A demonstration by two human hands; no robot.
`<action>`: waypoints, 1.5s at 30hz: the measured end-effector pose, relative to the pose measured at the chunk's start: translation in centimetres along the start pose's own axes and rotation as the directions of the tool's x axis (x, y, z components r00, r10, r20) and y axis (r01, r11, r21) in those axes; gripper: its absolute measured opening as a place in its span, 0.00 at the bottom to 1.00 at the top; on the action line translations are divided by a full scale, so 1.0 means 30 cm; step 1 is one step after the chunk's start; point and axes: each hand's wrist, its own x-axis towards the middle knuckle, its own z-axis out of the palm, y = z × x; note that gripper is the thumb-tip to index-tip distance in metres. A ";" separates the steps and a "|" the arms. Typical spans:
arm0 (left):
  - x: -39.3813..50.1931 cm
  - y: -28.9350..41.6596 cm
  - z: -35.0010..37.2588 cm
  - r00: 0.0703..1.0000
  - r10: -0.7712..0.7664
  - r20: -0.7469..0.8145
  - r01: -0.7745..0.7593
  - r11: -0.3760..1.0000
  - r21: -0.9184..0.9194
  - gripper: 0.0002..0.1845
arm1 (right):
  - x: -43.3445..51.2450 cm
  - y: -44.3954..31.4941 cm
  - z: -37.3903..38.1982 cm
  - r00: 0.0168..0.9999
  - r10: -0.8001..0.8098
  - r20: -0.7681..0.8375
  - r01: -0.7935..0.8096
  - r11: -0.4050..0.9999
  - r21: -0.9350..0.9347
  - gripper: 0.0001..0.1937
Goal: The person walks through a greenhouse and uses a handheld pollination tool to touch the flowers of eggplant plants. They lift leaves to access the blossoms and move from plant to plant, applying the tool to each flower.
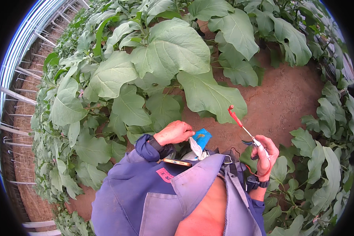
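My left hand [177,132] is curled, with its fingertips at the edge of a crumpled blue-and-white packet [202,138] in front of my chest. The packet's lower end is hidden by my jacket. My right hand [265,150] grips a small handheld tool [259,144] with a pale handle and a thin metal stem. Red wrapping covers the stem's upper part, and its tip [231,107] points up and left, near a broad eggplant leaf [215,94]. A thin red cord [253,173] runs from the tool to my right wrist.
Dense eggplant plants [106,76] fill the left and top, with more plants [321,165] at the right. Brown soil [283,91] shows between them. A phone [177,162] sticks out at my jacket's [129,188] chest. White greenhouse supports [19,96] line the far left.
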 end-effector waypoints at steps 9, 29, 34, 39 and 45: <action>0.217 0.519 -0.039 0.986 0.150 -0.079 -0.169 0.902 -0.397 0.17 | 0.138 -0.076 -0.150 0.998 -0.035 -0.050 0.031 0.997 -0.071 0.19; 0.906 0.752 0.007 0.926 0.355 0.129 -0.013 0.372 -0.928 0.16 | 0.414 -0.043 -0.234 0.965 -0.245 -0.091 0.102 0.673 -0.733 0.39; 1.002 0.720 -0.126 0.922 0.366 0.125 0.002 0.319 -0.948 0.16 | 0.600 -0.041 -0.225 0.972 -0.229 0.059 0.175 0.531 -0.829 0.40; 1.041 0.688 -0.205 0.902 0.417 0.114 -0.012 0.288 -0.958 0.16 | 0.710 0.008 -0.195 0.952 -0.276 0.133 0.264 0.516 -0.815 0.36; 1.059 0.704 -0.241 0.919 0.388 0.070 -0.034 0.256 -0.966 0.17 | 0.788 0.025 -0.242 0.968 -0.205 0.142 0.246 0.690 -0.680 0.31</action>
